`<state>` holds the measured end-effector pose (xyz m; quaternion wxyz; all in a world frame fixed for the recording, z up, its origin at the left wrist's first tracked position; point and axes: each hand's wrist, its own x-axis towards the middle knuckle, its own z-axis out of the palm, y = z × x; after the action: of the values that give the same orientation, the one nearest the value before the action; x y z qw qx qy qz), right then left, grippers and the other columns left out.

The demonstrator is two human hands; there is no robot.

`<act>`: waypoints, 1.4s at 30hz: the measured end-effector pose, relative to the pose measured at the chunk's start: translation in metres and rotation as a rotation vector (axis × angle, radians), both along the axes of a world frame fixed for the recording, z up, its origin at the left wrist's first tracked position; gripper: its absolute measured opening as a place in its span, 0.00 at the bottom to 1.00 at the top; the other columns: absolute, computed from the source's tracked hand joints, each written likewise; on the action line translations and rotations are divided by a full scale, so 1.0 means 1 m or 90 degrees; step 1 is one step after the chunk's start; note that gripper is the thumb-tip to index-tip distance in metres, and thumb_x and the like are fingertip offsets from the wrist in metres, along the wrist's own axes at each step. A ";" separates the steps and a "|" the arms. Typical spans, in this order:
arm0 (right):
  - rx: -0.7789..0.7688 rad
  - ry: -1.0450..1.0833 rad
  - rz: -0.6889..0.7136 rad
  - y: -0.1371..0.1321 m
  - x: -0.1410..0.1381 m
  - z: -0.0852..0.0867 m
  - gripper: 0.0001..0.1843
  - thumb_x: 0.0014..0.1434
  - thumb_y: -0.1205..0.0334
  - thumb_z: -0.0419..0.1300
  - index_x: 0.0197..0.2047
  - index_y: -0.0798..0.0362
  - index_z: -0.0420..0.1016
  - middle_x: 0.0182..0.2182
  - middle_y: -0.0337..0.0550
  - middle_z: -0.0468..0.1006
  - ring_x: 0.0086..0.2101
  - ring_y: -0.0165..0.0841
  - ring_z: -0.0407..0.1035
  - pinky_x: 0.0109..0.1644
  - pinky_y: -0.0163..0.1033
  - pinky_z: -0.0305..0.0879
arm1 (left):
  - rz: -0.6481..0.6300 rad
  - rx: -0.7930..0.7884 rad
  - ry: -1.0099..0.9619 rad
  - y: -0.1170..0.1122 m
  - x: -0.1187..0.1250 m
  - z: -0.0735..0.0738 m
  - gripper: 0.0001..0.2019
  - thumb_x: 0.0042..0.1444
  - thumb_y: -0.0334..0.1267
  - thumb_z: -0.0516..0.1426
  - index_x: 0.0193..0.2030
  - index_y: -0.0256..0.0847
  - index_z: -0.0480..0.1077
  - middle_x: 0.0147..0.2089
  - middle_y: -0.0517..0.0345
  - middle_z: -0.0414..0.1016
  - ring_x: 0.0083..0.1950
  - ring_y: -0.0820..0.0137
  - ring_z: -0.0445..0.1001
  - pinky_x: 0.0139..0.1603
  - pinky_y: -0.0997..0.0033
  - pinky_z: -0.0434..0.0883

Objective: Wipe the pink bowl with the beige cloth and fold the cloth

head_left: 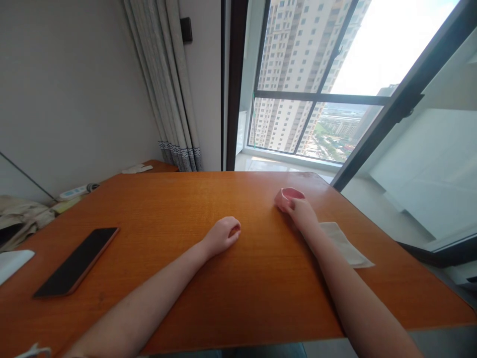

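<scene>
Toward the far right of the wooden table [179, 209], a small pink bowl [282, 201] with an angular rim stands upright. My right hand [303, 213] has its near rim pinched between thumb and fingers; the inside of the bowl is partly hidden by the hand. My left hand [222, 234] rests near the table's middle, its fingers curled loosely toward the thumb, and nothing shows in it. A folded pale cloth [346, 244] lies flat beside and partly behind my right forearm.
A dark phone-like slab [78, 261] lies at the left. Beyond it are a white power strip [74, 192] and crumpled beige fabric [26, 216] along the left edge. A curtain [164, 74] hangs behind the table, next to a tall window [316, 94].
</scene>
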<state>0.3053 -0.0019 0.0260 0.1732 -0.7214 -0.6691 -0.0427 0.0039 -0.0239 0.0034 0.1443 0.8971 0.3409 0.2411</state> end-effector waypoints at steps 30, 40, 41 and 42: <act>-0.436 0.051 -0.133 -0.034 0.066 0.040 0.19 0.44 0.68 0.63 0.43 0.58 0.73 0.39 0.52 0.76 0.35 0.37 0.71 0.32 0.35 0.63 | 0.463 0.070 0.187 0.043 -0.186 0.021 0.16 0.48 0.48 0.57 0.36 0.37 0.74 0.41 0.45 0.75 0.45 0.55 0.71 0.49 0.58 0.67; -0.511 0.170 -0.090 -0.029 0.055 0.031 0.19 0.36 0.63 0.67 0.36 0.53 0.74 0.28 0.45 0.76 0.25 0.36 0.69 0.26 0.39 0.62 | 0.445 0.024 0.197 0.044 -0.186 0.017 0.15 0.48 0.46 0.57 0.37 0.37 0.74 0.41 0.45 0.75 0.45 0.54 0.71 0.47 0.56 0.69; -0.520 0.177 -0.075 -0.028 0.049 0.029 0.18 0.36 0.63 0.67 0.35 0.53 0.74 0.26 0.43 0.75 0.24 0.35 0.69 0.26 0.38 0.62 | 0.449 0.021 0.199 0.043 -0.185 0.018 0.15 0.48 0.45 0.57 0.38 0.37 0.74 0.42 0.44 0.74 0.46 0.54 0.71 0.48 0.55 0.68; -0.525 0.174 -0.060 -0.027 0.040 0.028 0.16 0.37 0.62 0.67 0.34 0.53 0.74 0.24 0.41 0.75 0.23 0.34 0.69 0.26 0.38 0.62 | 0.458 0.027 0.197 0.042 -0.183 0.020 0.16 0.48 0.45 0.57 0.40 0.37 0.73 0.44 0.43 0.74 0.49 0.52 0.70 0.51 0.51 0.66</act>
<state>0.3453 -0.0288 0.0535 -0.0446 -0.7589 -0.5674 0.3164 -0.1791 0.0178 0.0238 -0.0209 0.7490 0.6461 0.1453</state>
